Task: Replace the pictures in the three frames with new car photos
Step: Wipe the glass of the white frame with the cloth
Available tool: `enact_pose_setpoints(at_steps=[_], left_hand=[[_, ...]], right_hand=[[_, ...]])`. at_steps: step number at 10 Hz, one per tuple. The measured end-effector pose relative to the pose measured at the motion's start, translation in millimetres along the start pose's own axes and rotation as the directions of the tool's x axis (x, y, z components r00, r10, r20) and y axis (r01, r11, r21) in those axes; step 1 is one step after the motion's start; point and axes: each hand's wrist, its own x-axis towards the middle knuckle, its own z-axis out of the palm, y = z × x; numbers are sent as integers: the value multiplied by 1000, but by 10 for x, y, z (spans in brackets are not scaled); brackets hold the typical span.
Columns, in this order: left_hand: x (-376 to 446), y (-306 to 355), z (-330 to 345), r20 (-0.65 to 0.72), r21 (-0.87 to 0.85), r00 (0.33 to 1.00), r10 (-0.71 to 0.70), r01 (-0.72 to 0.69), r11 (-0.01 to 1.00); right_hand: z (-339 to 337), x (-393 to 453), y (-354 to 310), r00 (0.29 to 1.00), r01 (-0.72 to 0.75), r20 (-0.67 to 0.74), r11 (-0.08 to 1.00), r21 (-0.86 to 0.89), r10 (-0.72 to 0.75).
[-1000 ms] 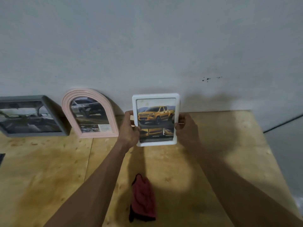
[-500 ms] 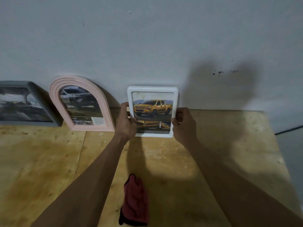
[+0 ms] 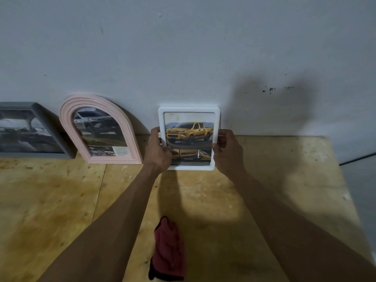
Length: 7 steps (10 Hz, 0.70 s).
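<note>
We note pale grey wall [image 3: 183, 47] across upper half, small dark specks [image 3: 269, 90] at 2 o'clock. We see plywood tabletop [image 3: 50, 200] filling lower half, yellowish, stained, seam [image 3: 99, 194] running toward 8 o'clock. Red cloth [image 3: 168, 249] lies at 6 o'clock. Grey floor [image 3: 360, 180] visible past table edge at 4 o'clock. Light dim; soft shadows fall on wall and table.
</note>
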Motion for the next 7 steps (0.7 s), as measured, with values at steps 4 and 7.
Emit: enact_pose_setpoints(at_steps=[4, 7], left_hand=[[-91, 71, -70, 12, 46, 997, -74, 73, 996], [-1133, -309, -518, -138, 38, 989, -50, 56, 998]], right_hand=[[-10, -40, -7, 996, -87, 10, 996, -3, 87], [-252, -1252, 165, 957, -268, -135, 961, -69, 257]])
